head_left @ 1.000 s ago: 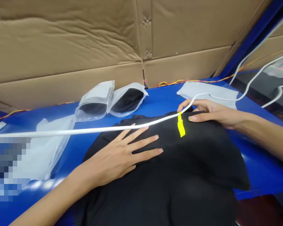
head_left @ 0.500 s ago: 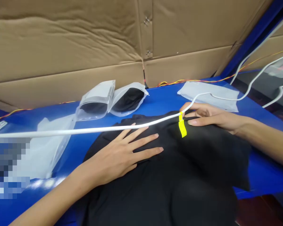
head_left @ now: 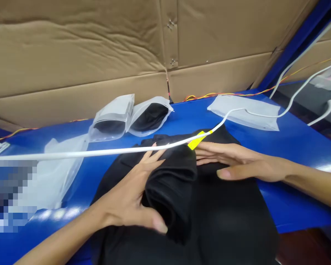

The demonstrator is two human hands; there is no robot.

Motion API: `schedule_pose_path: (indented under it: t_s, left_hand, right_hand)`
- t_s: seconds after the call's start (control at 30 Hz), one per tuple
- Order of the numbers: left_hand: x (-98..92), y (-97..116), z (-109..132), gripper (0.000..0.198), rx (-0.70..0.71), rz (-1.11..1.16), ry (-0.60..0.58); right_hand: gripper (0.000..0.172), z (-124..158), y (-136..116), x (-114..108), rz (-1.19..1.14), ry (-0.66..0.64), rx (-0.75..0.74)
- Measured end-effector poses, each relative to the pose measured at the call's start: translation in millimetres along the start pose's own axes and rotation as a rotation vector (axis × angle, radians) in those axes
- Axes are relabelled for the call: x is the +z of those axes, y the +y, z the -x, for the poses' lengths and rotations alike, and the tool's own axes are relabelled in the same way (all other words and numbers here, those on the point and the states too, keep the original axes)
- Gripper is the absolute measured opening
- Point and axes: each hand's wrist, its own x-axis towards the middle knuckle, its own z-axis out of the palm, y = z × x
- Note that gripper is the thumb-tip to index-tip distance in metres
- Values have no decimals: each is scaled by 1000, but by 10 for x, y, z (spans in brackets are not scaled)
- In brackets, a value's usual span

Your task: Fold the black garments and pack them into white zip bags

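Observation:
A black garment [head_left: 226, 221] lies spread over the blue table in front of me. One part of it, a folded black sleeve or flap [head_left: 171, 184], is turned back over the middle and shows an opening at its lower end. My left hand [head_left: 129, 191] rests against the left side of this fold, fingers stretched out and thumb wide apart below. On the fold's right side, my right hand [head_left: 237, 160] touches it with straight fingers, the thumb apart over the cloth. A yellow tag [head_left: 197, 140] hangs where a white cable [head_left: 121, 151] crosses in front of the garment.
Two white pouches with black contents, a left pouch [head_left: 110, 117] and a right pouch [head_left: 151, 116], stand behind the garment. Flat white bags lie at the right [head_left: 245, 112] and left [head_left: 63, 165] on the blue table [head_left: 300, 154]. Cardboard [head_left: 99, 44] forms the back wall.
The black flap at the right has been folded over to the left. My right hand has moved left with it, and my left thumb has spread away below the fold.

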Motion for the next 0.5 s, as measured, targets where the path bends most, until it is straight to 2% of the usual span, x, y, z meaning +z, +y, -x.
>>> schedule_pose_path:
  t_s: [0.07,0.13,0.27,0.43,0.5]
  left_hand:
    - [13,5,-11,46,-143,107,111]
    - [16,-32,-24,28,-244,266,216]
    - [15,-143,-43,29,-315,505,337]
    - [23,-156,-36,52,-287,711,430]
    - [27,-139,-18,64,-241,655,411]
  right_hand:
    - [80,23,-20,39,260,1,-56]
    - [89,25,-3,80,518,37,-160]
    - [92,-18,125,162,863,145,-344]
    - [73,-35,193,237,1097,78,-320]
    - [71,-30,189,258,1121,50,-291]
